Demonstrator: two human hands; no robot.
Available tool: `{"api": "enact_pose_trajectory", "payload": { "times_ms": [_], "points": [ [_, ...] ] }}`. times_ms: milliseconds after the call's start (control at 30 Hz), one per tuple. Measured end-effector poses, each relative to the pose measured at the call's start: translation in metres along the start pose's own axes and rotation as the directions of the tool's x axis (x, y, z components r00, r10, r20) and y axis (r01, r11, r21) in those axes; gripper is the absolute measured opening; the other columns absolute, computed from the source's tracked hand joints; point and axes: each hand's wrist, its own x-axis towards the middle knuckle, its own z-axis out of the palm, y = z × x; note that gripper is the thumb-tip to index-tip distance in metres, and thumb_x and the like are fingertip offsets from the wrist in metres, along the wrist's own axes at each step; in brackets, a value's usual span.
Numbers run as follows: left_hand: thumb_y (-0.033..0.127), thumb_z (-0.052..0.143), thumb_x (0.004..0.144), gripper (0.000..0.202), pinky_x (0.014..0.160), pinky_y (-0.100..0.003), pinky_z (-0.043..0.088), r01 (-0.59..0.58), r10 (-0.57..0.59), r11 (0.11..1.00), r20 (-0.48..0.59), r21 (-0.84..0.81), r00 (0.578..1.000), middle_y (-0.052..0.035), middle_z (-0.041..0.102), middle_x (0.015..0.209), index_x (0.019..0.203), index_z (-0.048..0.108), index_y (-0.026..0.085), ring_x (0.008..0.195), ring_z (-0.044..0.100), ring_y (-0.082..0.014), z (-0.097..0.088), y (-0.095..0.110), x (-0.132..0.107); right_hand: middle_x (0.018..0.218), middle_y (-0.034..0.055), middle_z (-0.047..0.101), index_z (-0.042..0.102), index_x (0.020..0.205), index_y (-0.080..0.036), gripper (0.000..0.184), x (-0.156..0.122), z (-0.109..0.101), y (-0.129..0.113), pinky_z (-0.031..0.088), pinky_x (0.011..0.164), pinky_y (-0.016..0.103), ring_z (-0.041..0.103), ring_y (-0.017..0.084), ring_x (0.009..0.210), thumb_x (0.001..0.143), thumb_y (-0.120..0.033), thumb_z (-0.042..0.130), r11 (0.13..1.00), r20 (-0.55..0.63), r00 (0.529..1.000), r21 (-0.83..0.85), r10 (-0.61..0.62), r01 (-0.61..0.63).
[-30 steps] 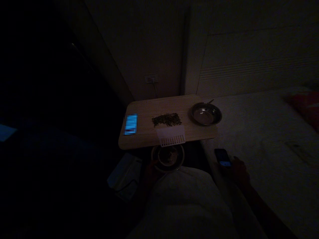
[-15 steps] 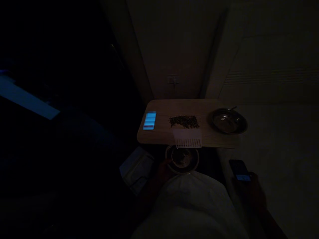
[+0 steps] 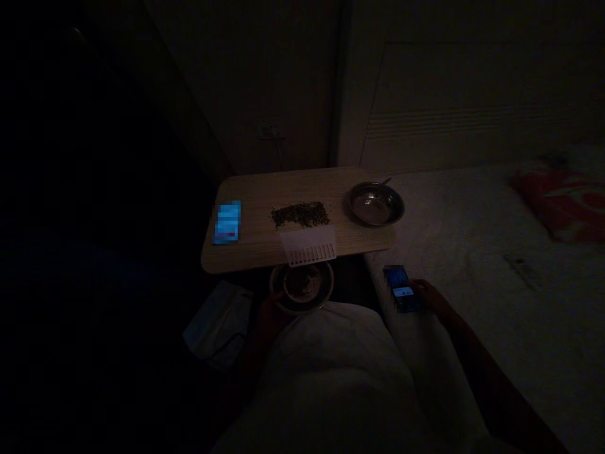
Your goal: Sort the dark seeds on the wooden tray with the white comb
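The room is very dark. My left hand [image 3: 271,315] grips the left rim of a metal bowl [image 3: 326,296] at my lap, with some contents inside that I cannot make out. Off to the right, my right hand [image 3: 428,295] has its fingers closed on the right edge of a smartphone [image 3: 403,292] with a lit screen. Above the bowl, a pale slotted plastic piece [image 3: 308,243] overhangs the table's near edge. Just beyond it lies a spread pile of small dark grains or seeds [image 3: 302,215] on the wooden table [image 3: 255,249].
A second metal bowl [image 3: 377,205], with a handle sticking out, stands at the table's right end. A glowing, blurred screen [image 3: 227,222] lies at the left end. A pale bag [image 3: 220,325] is below left. Right are a light bed [image 3: 472,233] and red cloth [image 3: 562,202].
The view has swung right, so the table sits further left. My right hand has brought the phone up and closer to the table, and more of its screen is lit. My left hand stays on the bowl.
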Motion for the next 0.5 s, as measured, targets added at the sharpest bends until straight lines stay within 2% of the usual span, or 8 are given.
{"api": "enact_pose_trajectory", "payload": {
  "times_ms": [100, 233, 300, 400, 500],
  "points": [
    [0.01, 0.056, 0.076, 0.046, 0.096, -0.044, 0.05, -0.031, 0.032, 0.999, -0.08, 0.018, 0.996, -0.008, 0.077, 0.095, 0.121, 0.062, 0.015, 0.096, 0.07, -0.0265, 0.004, 0.001, -0.002, 0.089, 0.0081, 0.075, 0.067, 0.09, -0.02, 0.04, 0.003, -0.004, 0.004, 0.056, 0.065, 0.032, 0.072, 0.025, 0.079, 0.065, -0.051, 0.071, 0.993, 0.067, 0.998, 0.113, 0.009, -0.017],
    [0.012, 0.056, 0.078, 0.041, 0.094, -0.043, 0.052, -0.019, 0.021, 0.999, -0.059, 0.031, 0.998, -0.0065, 0.076, 0.098, 0.118, 0.064, 0.018, 0.097, 0.07, -0.026, 0.011, 0.003, -0.008, 0.089, 0.0065, 0.075, 0.068, 0.091, -0.02, 0.039, 0.001, -0.004, 0.006, 0.056, 0.065, 0.031, 0.071, 0.023, 0.077, 0.058, -0.04, 0.076, 0.982, 0.083, 0.996, 0.184, 0.029, -0.044],
    [0.013, 0.055, 0.079, 0.041, 0.093, -0.043, 0.052, -0.017, 0.018, 0.999, -0.051, 0.032, 0.999, -0.0066, 0.076, 0.099, 0.119, 0.063, 0.018, 0.098, 0.07, -0.0261, 0.015, 0.004, -0.01, 0.089, 0.0056, 0.076, 0.068, 0.092, -0.02, 0.041, -0.001, -0.004, 0.004, 0.056, 0.066, 0.031, 0.071, 0.022, 0.076, 0.056, -0.038, 0.076, 0.973, 0.105, 0.994, 0.221, 0.043, -0.065],
    [0.013, 0.055, 0.078, 0.04, 0.091, -0.043, 0.053, 0.006, -0.001, 0.999, -0.099, 0.045, 0.995, -0.0088, 0.077, 0.094, 0.117, 0.064, 0.014, 0.093, 0.071, -0.0263, 0.018, 0.003, -0.011, 0.091, 0.0046, 0.076, 0.067, 0.096, -0.022, 0.044, -0.004, -0.005, 0.001, 0.057, 0.067, 0.032, 0.071, 0.022, 0.075, 0.056, -0.036, 0.074, 0.954, 0.151, 0.986, 0.28, 0.064, -0.104],
    [0.01, 0.057, 0.076, 0.038, 0.09, -0.039, 0.054, -0.049, 0.056, 0.997, -0.138, 0.053, 0.989, -0.0074, 0.077, 0.091, 0.113, 0.065, 0.014, 0.089, 0.071, -0.0237, 0.017, 0.003, -0.009, 0.093, 0.0051, 0.076, 0.066, 0.098, -0.021, 0.042, -0.007, -0.007, -0.003, 0.057, 0.069, 0.033, 0.072, 0.022, 0.078, 0.059, -0.037, 0.072, 0.949, 0.178, 0.983, 0.296, 0.056, -0.107]
  ]
}}
